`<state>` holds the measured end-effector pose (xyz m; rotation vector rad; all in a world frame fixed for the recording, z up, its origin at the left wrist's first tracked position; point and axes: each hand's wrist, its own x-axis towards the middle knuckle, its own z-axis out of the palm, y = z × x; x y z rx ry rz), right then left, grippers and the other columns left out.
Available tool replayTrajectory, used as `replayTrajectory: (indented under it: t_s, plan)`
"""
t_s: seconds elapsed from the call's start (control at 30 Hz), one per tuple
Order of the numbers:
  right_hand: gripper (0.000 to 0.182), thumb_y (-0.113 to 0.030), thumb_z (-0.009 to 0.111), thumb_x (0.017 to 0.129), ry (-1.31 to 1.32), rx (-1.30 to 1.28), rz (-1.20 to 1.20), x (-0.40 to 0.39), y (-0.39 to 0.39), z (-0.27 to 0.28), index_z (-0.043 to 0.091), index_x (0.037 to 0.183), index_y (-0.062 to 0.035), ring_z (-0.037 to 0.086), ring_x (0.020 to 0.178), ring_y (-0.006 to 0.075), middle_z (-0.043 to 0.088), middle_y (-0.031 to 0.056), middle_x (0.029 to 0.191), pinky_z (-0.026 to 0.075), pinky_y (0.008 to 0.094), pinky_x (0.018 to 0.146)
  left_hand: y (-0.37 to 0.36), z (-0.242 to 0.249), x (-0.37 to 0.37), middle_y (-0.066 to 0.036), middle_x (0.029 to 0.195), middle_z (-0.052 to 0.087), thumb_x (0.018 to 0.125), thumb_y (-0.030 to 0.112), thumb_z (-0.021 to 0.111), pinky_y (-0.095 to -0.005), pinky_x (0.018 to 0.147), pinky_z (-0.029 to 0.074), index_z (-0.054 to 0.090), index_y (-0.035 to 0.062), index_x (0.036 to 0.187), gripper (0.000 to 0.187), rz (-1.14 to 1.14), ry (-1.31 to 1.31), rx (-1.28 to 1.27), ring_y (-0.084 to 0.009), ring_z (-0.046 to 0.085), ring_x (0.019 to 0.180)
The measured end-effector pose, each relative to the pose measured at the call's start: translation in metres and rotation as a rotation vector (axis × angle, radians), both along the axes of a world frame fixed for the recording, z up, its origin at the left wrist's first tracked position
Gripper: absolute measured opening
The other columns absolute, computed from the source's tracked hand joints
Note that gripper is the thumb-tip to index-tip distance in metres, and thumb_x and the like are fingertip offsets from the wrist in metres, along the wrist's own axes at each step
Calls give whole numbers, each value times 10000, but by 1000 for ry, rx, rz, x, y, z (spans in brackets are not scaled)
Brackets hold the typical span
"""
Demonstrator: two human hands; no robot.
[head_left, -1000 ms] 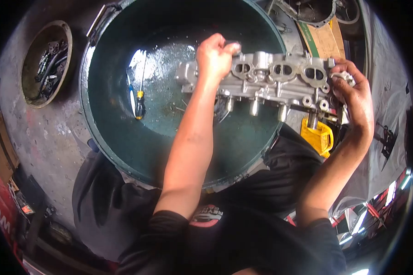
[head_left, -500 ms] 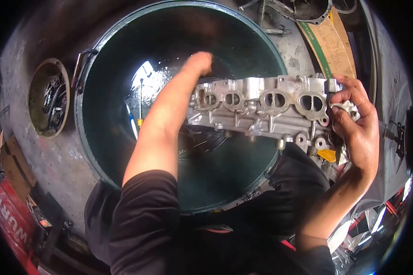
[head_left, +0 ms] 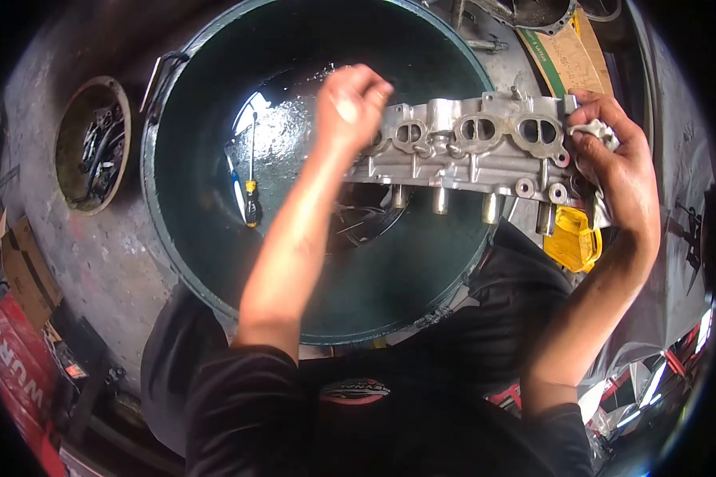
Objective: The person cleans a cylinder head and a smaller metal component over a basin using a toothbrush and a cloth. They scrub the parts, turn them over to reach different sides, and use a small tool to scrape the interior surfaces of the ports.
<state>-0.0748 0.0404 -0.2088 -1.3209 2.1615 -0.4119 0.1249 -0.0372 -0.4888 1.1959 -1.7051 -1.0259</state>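
Observation:
A grey metal cylinder head (head_left: 437, 163) with a row of oval ports is held over a large dark green tub (head_left: 155, 199). My right hand (head_left: 624, 155) is closed around its right end, with a crumpled white rag (head_left: 597, 137) between hand and metal. My left hand (head_left: 350, 107) is curled near the left end of the cylinder head, partly in front of it and slightly blurred. Whatever its fingers may hold is hidden. In the tub, a screwdriver with a yellow and black handle (head_left: 252, 208) lies beside a blue and white slim tool (head_left: 237, 191).
A round metal pan (head_left: 65, 179) of small parts stands left of the tub. Below the head's right end is a yellow plastic piece (head_left: 573, 238). Cardboard (head_left: 569, 60) and metal housings (head_left: 533, 12) sit at the upper right. Liquid glints on the tub's bottom.
My left hand has moved up, with its fingers now showing more. The cylinder head has risen and tilted, so its lower tubes show. The yellow piece is more exposed, and the view has shifted.

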Motion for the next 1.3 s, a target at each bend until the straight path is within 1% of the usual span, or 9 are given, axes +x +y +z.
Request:
replayTrajectory:
  t_s: [0.07, 0.23, 0.47, 0.5, 0.63, 0.77, 0.9, 1.0, 1.3]
  plan:
    - [145, -38, 613, 817, 5, -23, -13, -1, -1, -3, 621, 961, -16, 529, 642, 98, 624, 44, 1100, 431, 245, 565, 23, 8, -14, -111, 864, 678, 778, 128, 750, -372, 794, 506, 717, 44, 885, 140, 40, 213, -86, -273, 631, 879]
    - [184, -52, 619, 804, 12, 19, -47, -4, 3, -2, 636, 986, -31, 509, 667, 74, 601, 2, 817, 414, 228, 617, 38, 19, -19, -89, 835, 644, 756, 82, 759, -383, 773, 495, 737, 62, 918, 164, -121, 218, -224, -266, 587, 841]
    - [153, -57, 592, 808, 19, -27, -9, -8, -1, -4, 628, 949, -11, 525, 719, 87, 625, 32, 1115, 426, 241, 658, 28, 13, 19, -85, 771, 536, 774, 23, 713, -384, 634, 486, 688, 94, 1138, 372, -461, 46, -480, -277, 543, 771]
    - [151, -57, 591, 808, 10, -29, -21, -4, -1, -3, 626, 947, -9, 525, 725, 86, 624, 33, 1125, 426, 240, 660, 29, 11, 20, -96, 793, 513, 768, -13, 690, -392, 634, 486, 639, 75, 1219, 461, -486, 82, -529, -292, 529, 763]
    - [143, -55, 594, 802, 41, -31, 6, -9, 0, -5, 622, 936, -14, 525, 747, 82, 618, 41, 1201, 429, 231, 668, 33, -1, 19, -115, 848, 533, 722, -19, 665, -405, 674, 481, 570, 6, 1276, 563, -528, 38, -576, -310, 533, 813]
    - [131, -42, 593, 797, 79, -14, -46, -4, -4, -4, 619, 925, -31, 539, 750, 78, 613, 42, 1226, 424, 214, 661, 26, -2, 23, -80, 859, 563, 737, 100, 628, -345, 714, 462, 581, -39, 1233, 517, -549, -120, -807, -261, 543, 808]
    - [125, -49, 583, 799, 96, -23, -108, 5, -10, -8, 617, 919, -36, 535, 718, 66, 610, 30, 1215, 400, 201, 625, 26, 5, 18, -75, 836, 571, 767, 98, 587, -347, 715, 471, 597, -44, 1172, 430, -471, -190, -767, -247, 562, 820]
    - [118, -55, 575, 805, 196, 6, -52, 10, -12, -5, 612, 916, -40, 526, 710, 56, 601, 16, 1221, 385, 191, 622, 17, 2, 16, -81, 835, 566, 767, 101, 587, -358, 717, 477, 598, -47, 1160, 420, -479, -54, -798, -250, 562, 816]
    - [136, -70, 576, 787, 201, 23, -35, 4, -5, -5, 603, 919, -53, 482, 661, 37, 585, 30, 1263, 361, 196, 576, 19, 4, 14, -102, 860, 571, 743, 66, 594, -379, 740, 492, 587, -39, 1181, 450, -509, -99, -734, -275, 565, 851]
